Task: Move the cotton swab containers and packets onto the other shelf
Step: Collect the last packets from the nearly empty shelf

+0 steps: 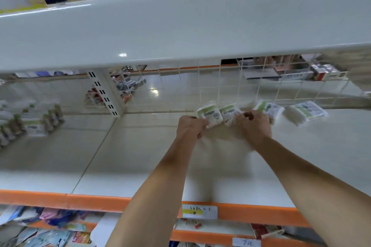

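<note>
Near the orange-edged white shelf [140, 166], both arms reach far in. The left hand [189, 127] grips one green-labelled clear cotton swab packet [209, 116]; the right hand [256, 125] grips its neighbour [229, 113], probably gathering both together. Two more packets [269, 109] lie right, against the white wire grid back [220, 84].

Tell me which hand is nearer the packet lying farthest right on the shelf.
Right. The right hand grips a packet a short way left of the far-right packet; the left hand is farther left.

The shelf [140, 156] lies bare from its orange front edge to mid-depth. Packets [269, 109] line the rear wire grid [220, 86]; bottles [50, 118] crowd the left end.
</note>
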The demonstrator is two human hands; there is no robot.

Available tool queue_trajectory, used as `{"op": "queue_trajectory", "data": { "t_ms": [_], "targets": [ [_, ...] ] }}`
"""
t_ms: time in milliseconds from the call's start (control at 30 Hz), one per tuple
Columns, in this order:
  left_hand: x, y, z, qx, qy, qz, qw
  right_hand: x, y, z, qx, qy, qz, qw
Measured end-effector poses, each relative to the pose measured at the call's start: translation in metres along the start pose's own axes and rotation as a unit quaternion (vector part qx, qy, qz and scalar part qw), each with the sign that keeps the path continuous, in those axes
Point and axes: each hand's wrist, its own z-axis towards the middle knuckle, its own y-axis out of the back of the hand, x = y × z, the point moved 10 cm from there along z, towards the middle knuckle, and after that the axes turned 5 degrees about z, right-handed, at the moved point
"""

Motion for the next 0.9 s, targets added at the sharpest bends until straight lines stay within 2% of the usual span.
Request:
{"op": "queue_trajectory", "data": {
  "t_ms": [267,367,533,633,733,900],
  "targets": [
    [0.002,-0.004,-0.019,0.096,-0.003,-0.111,0.989,-0.005,0.005,-0.012,0.037,-0.006,0.135,0.99],
    [0.005,-0.001,-0.026,0.113,-0.015,-0.155,0.981,-0.009,0.005,-0.018,0.049,-0.019,0.137,0.989],
    [0.015,0.01,-0.042,0.073,-0.024,-0.167,0.983,-0.011,0.006,-0.031,0.068,-0.055,0.144,0.986],
    [0.017,0.012,-0.063,0.074,-0.033,-0.175,0.981,-0.013,0.004,-0.043,0.103,-0.081,0.14,0.981],
    [0.021,0.024,-0.086,0.063,-0.036,-0.165,0.984,-0.009,-0.001,-0.059,0.149,-0.095,0.178,0.968],
    [0.035,0.056,-0.109,0.009,-0.017,-0.169,0.985,-0.004,-0.001,-0.083,0.181,-0.114,0.226,0.95]
  ]
}}
